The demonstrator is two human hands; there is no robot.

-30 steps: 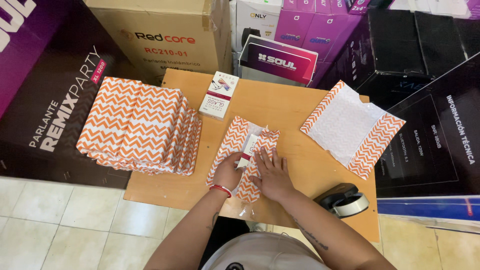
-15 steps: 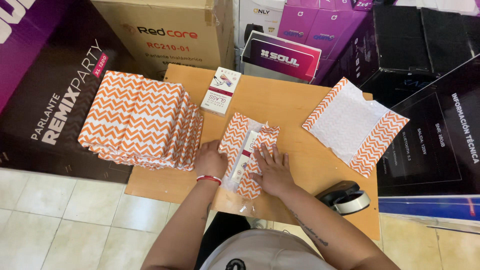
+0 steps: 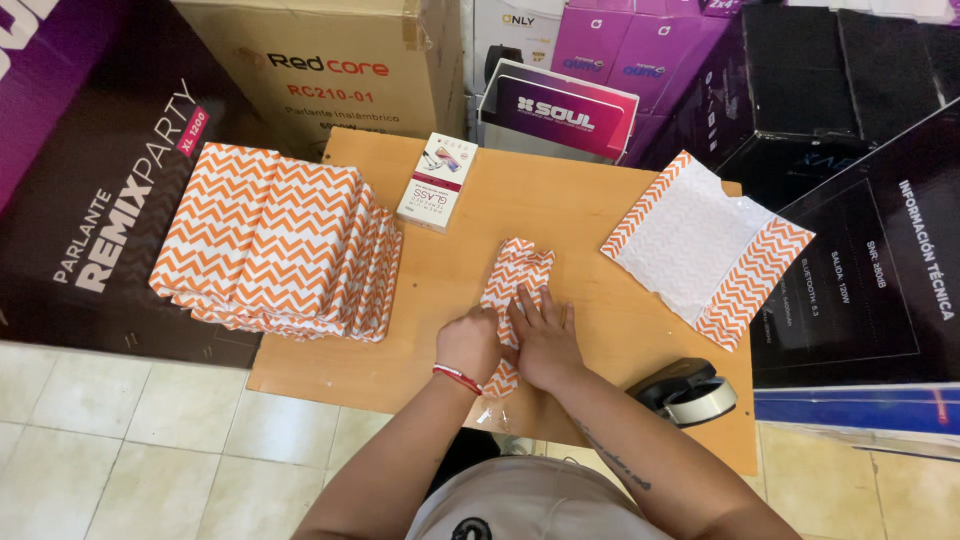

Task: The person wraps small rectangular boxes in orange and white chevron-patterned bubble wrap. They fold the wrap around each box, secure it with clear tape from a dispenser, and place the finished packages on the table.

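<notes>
Both hands down on one small parcel [image 3: 517,290] in orange-and-white zigzag wrap, mid tabletop [image 3: 590,215], near the front edge.

Left hand [image 3: 468,343]: loosely curled, knuckles up, pressing the parcel's near-left edge. Not gripping, more pinning it. Red bracelet on that wrist.
Right hand [image 3: 543,338]: open, fingers spread flat over the parcel's near end, holding the folds down.

Parcel state: paper looks fully folded over whatever is inside; contents not visible. A bit of clear tape or film shows at the near end by the table edge, can't tell if it's stuck down yet. So I'd judge: wrap closed, sealing in progress or about to be.

Done pile: stack [image 3: 275,240] of flat parcels in the same wrap, left side of tabletop, overhanging the edge a little.

Left to do, by the look of it: one open sheet [image 3: 705,245] of the same wrap lies flat at right, white inside up, and one small white-and-maroon box [image 3: 438,181] sits unwrapped at the back edge.

Tape dispenser [image 3: 690,393] at front right, just beside the right forearm, not touched.
</notes>
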